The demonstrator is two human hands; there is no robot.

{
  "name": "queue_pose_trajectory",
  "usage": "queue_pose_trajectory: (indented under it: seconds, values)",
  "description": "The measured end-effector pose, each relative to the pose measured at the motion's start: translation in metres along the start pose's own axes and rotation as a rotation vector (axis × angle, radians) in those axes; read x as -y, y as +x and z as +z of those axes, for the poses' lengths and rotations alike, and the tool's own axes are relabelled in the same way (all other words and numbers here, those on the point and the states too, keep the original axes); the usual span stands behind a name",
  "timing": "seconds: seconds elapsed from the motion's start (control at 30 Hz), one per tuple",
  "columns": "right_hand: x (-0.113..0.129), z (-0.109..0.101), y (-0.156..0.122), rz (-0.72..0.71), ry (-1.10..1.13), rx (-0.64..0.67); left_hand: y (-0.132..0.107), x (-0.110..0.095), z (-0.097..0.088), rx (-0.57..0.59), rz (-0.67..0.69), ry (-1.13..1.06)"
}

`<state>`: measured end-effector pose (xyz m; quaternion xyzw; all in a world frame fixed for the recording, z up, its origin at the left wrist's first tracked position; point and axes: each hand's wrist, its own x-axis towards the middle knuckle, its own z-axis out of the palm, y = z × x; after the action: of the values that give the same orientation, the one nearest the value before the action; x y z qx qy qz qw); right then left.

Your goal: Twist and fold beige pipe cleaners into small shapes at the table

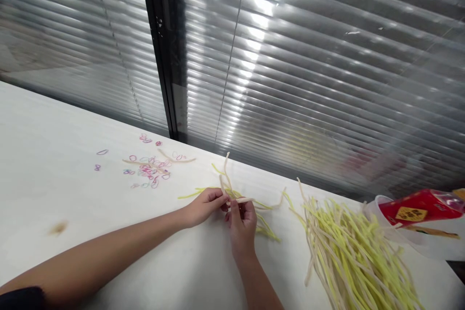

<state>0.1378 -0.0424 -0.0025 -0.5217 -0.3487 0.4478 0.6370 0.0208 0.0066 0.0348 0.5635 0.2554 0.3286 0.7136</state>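
Note:
My left hand (205,206) and my right hand (242,227) meet over the white table, fingertips close together. Both pinch a beige pipe cleaner (245,199), whose pale end sticks out to the right above my right fingers. Part of it is hidden by the fingers. Just behind and around the hands lie loose yellow pipe cleaners (268,232) and more beige ones, one of them (227,167) pointing up toward the window. How the strands cross behind my fingers cannot be made out.
To the right spreads a large heap of yellow and beige pipe cleaners (348,252). Beyond it, a red packet (421,208) leans in a clear plastic tub (372,208). Small coloured rubber bands (148,170) lie scattered at left. A window with blinds (308,82) borders the table's back edge.

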Motion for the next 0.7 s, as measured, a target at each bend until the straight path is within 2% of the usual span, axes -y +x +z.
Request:
queue_pose_trajectory:
  seconds: [0.3, 0.7]
  values:
    - [0.0041, 0.0002, 0.0006, -0.016, 0.010, 0.032, -0.0029, -0.0004, 0.0006, 0.060, -0.026, 0.031]
    - [0.0041, -0.0010, 0.0016, 0.038, 0.054, -0.022, -0.0040, -0.0084, 0.0030, 0.090, 0.009, 0.144]
